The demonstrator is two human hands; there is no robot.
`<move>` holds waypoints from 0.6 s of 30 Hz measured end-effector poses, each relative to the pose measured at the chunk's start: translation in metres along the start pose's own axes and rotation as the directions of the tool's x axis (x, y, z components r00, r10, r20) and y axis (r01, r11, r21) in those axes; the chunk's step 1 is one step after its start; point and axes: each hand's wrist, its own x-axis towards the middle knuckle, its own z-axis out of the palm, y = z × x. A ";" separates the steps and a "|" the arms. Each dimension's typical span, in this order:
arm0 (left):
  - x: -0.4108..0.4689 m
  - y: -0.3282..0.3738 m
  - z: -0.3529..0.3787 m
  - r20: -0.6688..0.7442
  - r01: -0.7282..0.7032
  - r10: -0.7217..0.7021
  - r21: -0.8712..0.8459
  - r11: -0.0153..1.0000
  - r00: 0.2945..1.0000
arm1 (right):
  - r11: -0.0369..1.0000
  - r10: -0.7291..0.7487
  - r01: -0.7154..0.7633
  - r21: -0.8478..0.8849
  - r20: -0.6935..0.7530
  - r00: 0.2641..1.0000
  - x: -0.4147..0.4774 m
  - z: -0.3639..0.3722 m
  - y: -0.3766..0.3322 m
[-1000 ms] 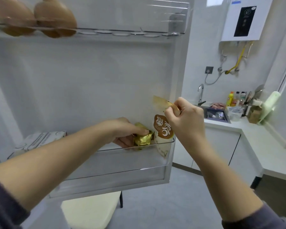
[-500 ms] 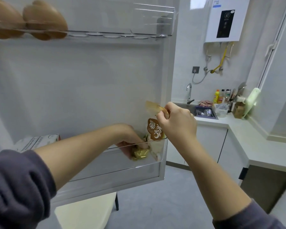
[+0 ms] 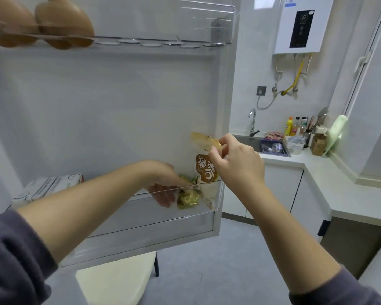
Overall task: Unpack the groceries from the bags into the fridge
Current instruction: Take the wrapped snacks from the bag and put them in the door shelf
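As the right hand (image 3: 238, 166) pinches it, the pouch (image 3: 204, 171) stands (upright).

White water heater (image 3: 299, 27) hangs above the sink (image 3: 244, 139) to my right; bottles (image 3: 291, 127) crowd the counter (image 3: 350, 194); a cream chair (image 3: 114, 280) stands on grey floor (image 3: 218, 260).

The clear fridge-door shelf (image 3: 141, 213) holds white cartons (image 3: 53, 186) at nine o'clock, and a gold packet (image 3: 187, 199) and a pouch (image 3: 206, 170) at three o'clock.
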 end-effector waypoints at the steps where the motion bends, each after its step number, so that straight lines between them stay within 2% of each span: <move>1: -0.005 0.001 -0.001 -0.030 -0.026 0.027 0.041 0.999 0.999 | 1.000 0.002 -0.002 0.022 -0.001 1.000 -0.002 -0.001 0.002; 3: -0.018 0.001 -0.003 -0.147 -0.098 0.124 0.169 0.981 0.981 | 0.999 0.005 -0.004 0.052 -0.009 1.000 -0.006 -0.003 0.007; 6: -0.039 0.000 0.004 -0.408 -0.083 0.277 0.432 0.898 0.870 | 0.998 -0.012 0.013 0.053 -0.013 1.000 -0.012 -0.004 0.018; 8: -0.051 -0.001 0.014 -0.519 -0.040 0.307 0.461 0.886 0.798 | 0.999 -0.034 0.035 0.038 -0.011 0.999 -0.017 -0.002 0.026; 10: -0.058 -0.002 0.026 -0.590 -0.060 0.363 0.469 0.881 0.721 | 0.999 -0.051 0.051 0.018 -0.003 0.999 -0.023 -0.001 0.036; 12: -0.062 -0.002 0.036 -0.663 -0.057 0.426 0.501 0.864 0.615 | 0.998 -0.053 0.053 -0.033 0.007 0.999 -0.029 -0.002 0.047; 15: -0.061 -0.003 0.057 -0.738 0.060 0.442 0.543 0.838 0.510 | 0.975 -0.030 0.041 -0.217 0.057 0.998 -0.037 -0.006 0.067; 18: -0.056 0.000 0.086 -0.763 0.062 0.509 0.576 0.815 0.399 | 0.935 -0.027 0.052 -0.350 0.077 0.997 -0.045 -0.015 0.090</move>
